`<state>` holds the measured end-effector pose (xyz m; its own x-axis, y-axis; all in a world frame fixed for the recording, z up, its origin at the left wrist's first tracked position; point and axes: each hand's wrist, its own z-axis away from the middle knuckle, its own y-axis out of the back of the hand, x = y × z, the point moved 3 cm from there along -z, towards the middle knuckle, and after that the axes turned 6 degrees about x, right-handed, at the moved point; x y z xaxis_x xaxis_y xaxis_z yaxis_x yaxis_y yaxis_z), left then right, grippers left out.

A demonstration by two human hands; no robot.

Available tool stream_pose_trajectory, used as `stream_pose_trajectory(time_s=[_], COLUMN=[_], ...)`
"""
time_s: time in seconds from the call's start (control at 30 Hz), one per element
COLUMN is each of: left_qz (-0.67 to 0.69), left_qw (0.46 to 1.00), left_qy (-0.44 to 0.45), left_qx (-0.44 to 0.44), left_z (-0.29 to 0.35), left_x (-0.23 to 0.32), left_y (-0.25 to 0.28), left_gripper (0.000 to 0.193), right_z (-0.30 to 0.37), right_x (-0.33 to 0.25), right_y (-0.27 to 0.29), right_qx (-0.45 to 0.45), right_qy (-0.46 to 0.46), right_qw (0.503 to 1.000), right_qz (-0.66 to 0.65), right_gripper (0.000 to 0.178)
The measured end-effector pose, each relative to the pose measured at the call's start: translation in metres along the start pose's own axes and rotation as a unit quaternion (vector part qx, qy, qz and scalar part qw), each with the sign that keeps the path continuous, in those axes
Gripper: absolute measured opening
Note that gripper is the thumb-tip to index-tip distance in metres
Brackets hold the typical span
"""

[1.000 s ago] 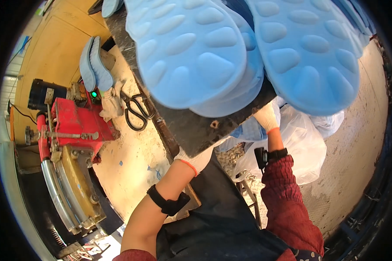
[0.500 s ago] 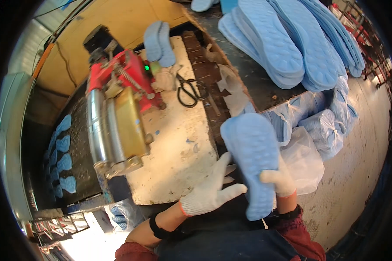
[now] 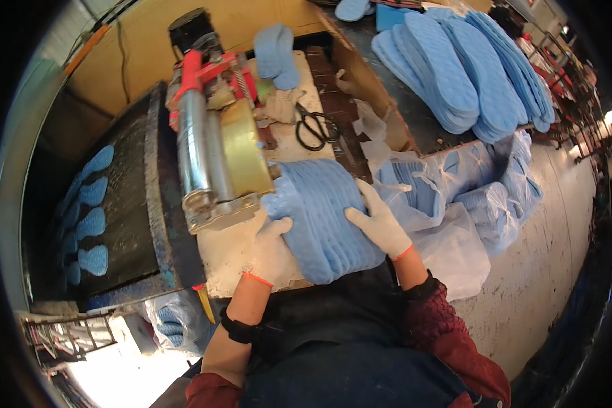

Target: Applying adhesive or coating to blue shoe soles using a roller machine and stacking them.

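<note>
A thick stack of blue insoles stands on edge between my two gloved hands, over the near end of the pale worktop. My left hand grips the stack's left side, its thumb showing against the blue. Round the right side wraps my right hand, thumb on the near face. Both gloves are white knit with orange cuffs, and the fingers behind the insoles are hidden. Beyond the stack lie black-handled scissors. A red roller machine with metal rollers stands just left of the stack.
Several piles of blue insoles lie on the dark table at far right. Below it are clear bags of insoles and an empty-looking plastic bag. More insoles rest on the dark belt at left; others sit behind the scissors.
My left hand, open and apart before, has closed on the insoles. The insoles, earlier upright in my right hand, have moved left and now show as a thick stack between both hands.
</note>
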<state>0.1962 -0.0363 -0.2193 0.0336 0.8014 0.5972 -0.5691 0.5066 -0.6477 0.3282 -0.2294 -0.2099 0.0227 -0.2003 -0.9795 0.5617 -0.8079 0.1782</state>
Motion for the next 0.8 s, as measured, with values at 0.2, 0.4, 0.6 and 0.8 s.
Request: stream_pose_trajectory(time_s=[0.2,0.4,0.6,0.8], left_qz=[-0.202,-0.709,-0.593,-0.56], left_qw=[0.969,0.577,0.709,0.722], left_qy=[-0.082,-0.38,-0.328,-0.358], left_qx=[0.115,0.145,0.195,0.193], left_z=[-0.03,-0.005,-0.019,-0.021], left_x=[0.028,0.033,0.02,0.018], left_y=[0.011,-0.004,0.012,0.031], left_gripper=[0.058,0.062,0.039,0.044], right_z=[-0.017,-0.02,-0.056,-0.082], right_x=[-0.004,0.018,0.24,0.287], right_y=[-0.04,0.037,0.17,0.111], right_qx=[0.087,0.26,0.335,0.189], right_qy=[0.059,0.033,-0.154,-0.196], right_qw=[0.993,0.964,0.9,0.897], right_qz=[0.05,0.051,0.231,0.349], right_gripper=[0.068,0.039,0.032,0.039])
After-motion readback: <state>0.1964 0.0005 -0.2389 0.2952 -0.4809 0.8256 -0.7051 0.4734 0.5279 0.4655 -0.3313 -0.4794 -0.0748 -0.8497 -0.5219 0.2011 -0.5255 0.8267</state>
